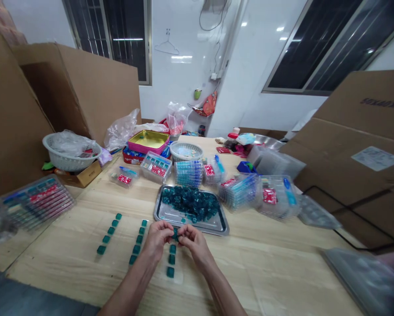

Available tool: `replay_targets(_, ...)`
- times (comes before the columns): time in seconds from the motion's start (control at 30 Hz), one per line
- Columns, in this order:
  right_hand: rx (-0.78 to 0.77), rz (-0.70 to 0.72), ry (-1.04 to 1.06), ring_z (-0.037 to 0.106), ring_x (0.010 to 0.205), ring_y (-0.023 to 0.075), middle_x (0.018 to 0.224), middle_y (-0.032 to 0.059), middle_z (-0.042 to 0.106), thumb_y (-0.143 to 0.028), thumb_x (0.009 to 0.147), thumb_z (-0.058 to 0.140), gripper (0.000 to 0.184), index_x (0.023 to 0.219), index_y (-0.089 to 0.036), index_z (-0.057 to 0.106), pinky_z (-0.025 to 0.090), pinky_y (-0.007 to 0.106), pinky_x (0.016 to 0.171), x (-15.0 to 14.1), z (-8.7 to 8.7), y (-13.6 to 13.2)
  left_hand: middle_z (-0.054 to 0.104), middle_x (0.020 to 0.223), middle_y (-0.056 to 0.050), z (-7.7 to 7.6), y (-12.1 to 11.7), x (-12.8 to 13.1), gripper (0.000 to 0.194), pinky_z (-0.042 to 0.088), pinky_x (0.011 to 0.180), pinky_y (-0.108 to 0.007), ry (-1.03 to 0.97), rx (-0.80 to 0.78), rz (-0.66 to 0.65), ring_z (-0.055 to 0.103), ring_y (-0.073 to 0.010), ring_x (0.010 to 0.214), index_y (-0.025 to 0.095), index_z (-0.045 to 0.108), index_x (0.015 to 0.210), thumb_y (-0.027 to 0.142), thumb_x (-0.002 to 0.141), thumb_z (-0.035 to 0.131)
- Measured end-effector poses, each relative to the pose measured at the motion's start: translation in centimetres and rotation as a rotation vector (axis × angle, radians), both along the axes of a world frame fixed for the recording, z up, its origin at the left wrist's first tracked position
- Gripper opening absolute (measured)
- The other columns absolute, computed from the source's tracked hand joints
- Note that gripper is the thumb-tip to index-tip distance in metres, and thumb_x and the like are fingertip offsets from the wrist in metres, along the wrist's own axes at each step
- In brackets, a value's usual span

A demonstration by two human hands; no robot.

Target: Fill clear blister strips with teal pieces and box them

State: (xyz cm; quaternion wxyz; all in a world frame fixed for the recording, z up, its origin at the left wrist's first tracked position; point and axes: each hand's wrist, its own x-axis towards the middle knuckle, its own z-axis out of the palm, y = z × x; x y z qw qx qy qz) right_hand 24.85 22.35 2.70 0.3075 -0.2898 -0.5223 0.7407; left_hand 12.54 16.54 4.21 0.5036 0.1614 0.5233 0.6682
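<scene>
"Teal piece (175,234): where is it held?"
"Between left hand (160,239) and right hand (193,243); thumb and fingers of each are pinched on it. Metal tray (165,213) at twelve o'clock, teal row (171,259) at six."
"Writing?"
"'50X40X1' is read on cardboard box (341,149) at two o'clock, remainder unclear; white label (377,158) cannot be read."

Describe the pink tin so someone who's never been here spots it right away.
On the wooden table, look past the metal tray of green pieces, slightly left. The open pink tin sits on a red container. Its shiny gold inside sets it apart from the pale basket just right of it.
</scene>
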Motion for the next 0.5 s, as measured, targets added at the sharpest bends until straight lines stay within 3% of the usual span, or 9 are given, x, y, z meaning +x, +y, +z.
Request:
replay_targets(0.23,0.121,-0.031,-0.11,0.041,0.047,0.0078,0.05,-0.0081,0.047,-0.014,0.057,0.062,0.013,0.062,-0.018,0.051,0.034,0.018,0.045,-0.2,-0.2,-0.3,0.052,0.046,0.005,0.3,-0.2,1.0,0.005,0.031,0.043,-0.019,0.057,0.003,0.011,0.042,-0.0055,0.042,0.013,0.057,0.049,0.011,0.045,0.058)
replay_targets(0.5,0.0,-0.007,-0.078,0.051,0.05,0.0107,0.055,-0.005,0.055,-0.02,0.058,0.068,0.012,0.063,-0.017,0.058,0.043,0.021,0.048,0.4,0.7,-0.9,0.055,0.048,0.003,0.1,-0.6,1.0,0.007,0.033,0.044,-0.02,-0.031,0.001,0.016,0.045,-0.0068,0.043,0.013,0.059,0.05,0.01,0.044,0.06)
